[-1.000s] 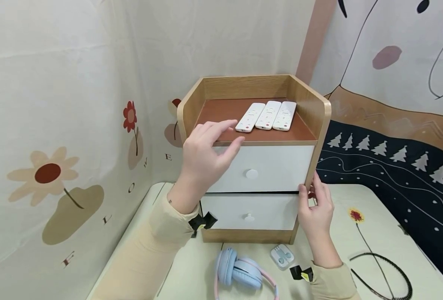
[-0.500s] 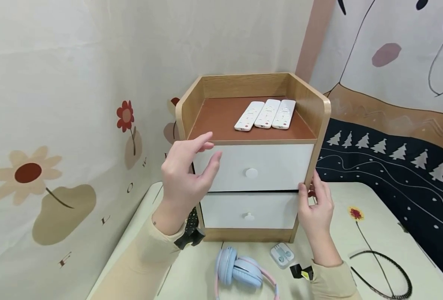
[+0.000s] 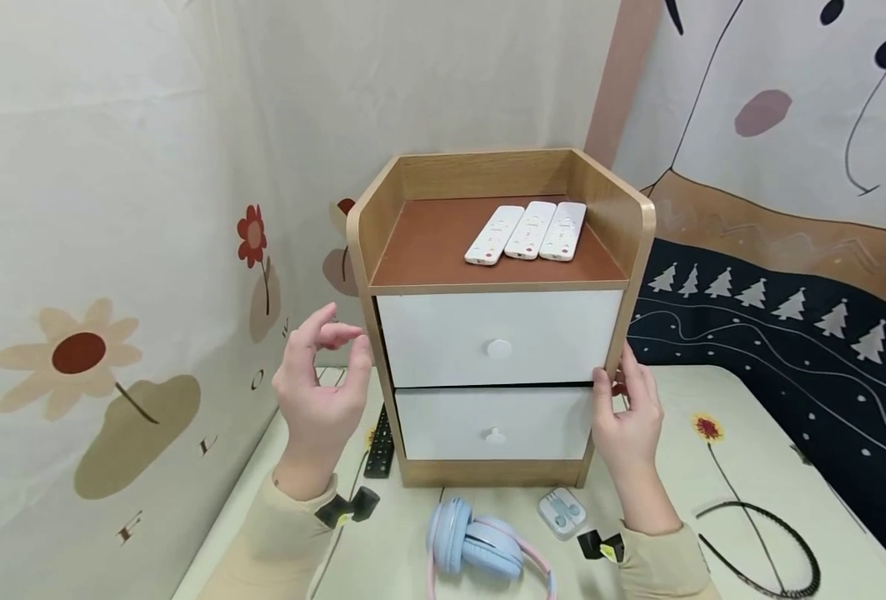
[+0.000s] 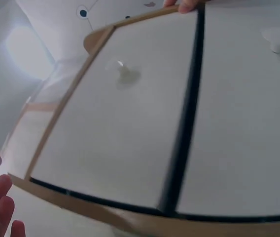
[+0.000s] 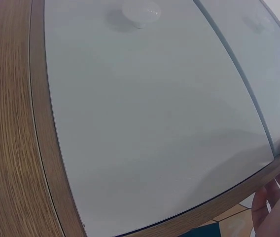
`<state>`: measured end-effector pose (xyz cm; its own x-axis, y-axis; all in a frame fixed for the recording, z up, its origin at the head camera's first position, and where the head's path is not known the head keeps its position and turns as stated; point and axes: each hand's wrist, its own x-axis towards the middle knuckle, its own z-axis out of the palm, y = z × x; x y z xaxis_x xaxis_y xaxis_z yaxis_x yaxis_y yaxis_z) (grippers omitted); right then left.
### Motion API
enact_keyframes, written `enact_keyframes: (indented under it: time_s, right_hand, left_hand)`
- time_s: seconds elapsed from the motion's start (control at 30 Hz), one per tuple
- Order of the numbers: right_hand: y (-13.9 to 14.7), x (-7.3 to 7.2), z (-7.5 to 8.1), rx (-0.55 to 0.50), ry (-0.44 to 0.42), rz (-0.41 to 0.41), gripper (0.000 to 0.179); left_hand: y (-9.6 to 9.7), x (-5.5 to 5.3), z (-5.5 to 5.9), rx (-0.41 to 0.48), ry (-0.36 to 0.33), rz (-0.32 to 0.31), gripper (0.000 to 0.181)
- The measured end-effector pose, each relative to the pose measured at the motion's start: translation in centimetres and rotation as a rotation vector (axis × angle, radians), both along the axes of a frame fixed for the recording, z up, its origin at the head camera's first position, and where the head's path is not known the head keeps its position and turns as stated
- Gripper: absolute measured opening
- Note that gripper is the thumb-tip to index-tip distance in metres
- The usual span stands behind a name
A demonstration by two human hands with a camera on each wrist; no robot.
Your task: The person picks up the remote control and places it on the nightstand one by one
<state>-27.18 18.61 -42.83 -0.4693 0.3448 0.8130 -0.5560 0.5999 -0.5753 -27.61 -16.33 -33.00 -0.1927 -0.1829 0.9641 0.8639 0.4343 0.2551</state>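
Observation:
A small wooden drawer cabinet (image 3: 488, 473) with two white drawer fronts stands on the table. Three white remote controls (image 3: 493, 237) lie side by side on its brown top. My left hand (image 3: 321, 396) is in the air just left of the cabinet, fingers bent loosely and holding nothing; in the left wrist view its fingers (image 4: 3, 210) show at the lower left. My right hand (image 3: 630, 417) grips the cabinet's right front edge, thumb in front and fingers round the side. Both drawers, the upper (image 3: 443, 333) and the lower (image 3: 443, 425), look pushed in.
Blue headphones (image 3: 452, 533) and a clear case with earphones (image 3: 563, 512) lie before the cabinet. A black remote control (image 3: 380, 450) lies at its left side. A black coiled loop (image 3: 806, 550) lies at right. Printed fabric (image 3: 150, 250) hangs around the table.
My left hand has moved left and down, from the front edge of the cabinet's top to beside the cabinet. The right hand keeps its grip. The black remote control has come into sight.

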Motion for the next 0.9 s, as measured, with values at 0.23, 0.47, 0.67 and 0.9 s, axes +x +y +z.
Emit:
enact_keyframes:
  time_s: [0.23, 0.47, 0.67, 0.9]
  right_hand:
    - [-0.1, 0.0, 0.3, 0.006, 0.018, 0.009, 0.058]
    - [0.2, -0.1, -0.1, 0.002, -0.03, 0.015, 0.058]
    - [0.2, -0.2, -0.2, 0.01, -0.028, 0.017, 0.057]
    - [0.2, -0.1, -0.1, 0.013, -0.025, 0.014, 0.058]
  left_hand:
    - [-1.7, -0.9, -3.4, -0.018, -0.118, 0.012, 0.044]
    - [-2.8, -2.2, -7.8, -0.057, -0.31, 0.086, 0.048]
    - [-3.5, -2.8, -10.9, -0.082, -0.408, 0.134, 0.047]
    - [-4.0, -3.3, -14.1, -0.133, -0.536, 0.183, 0.052]
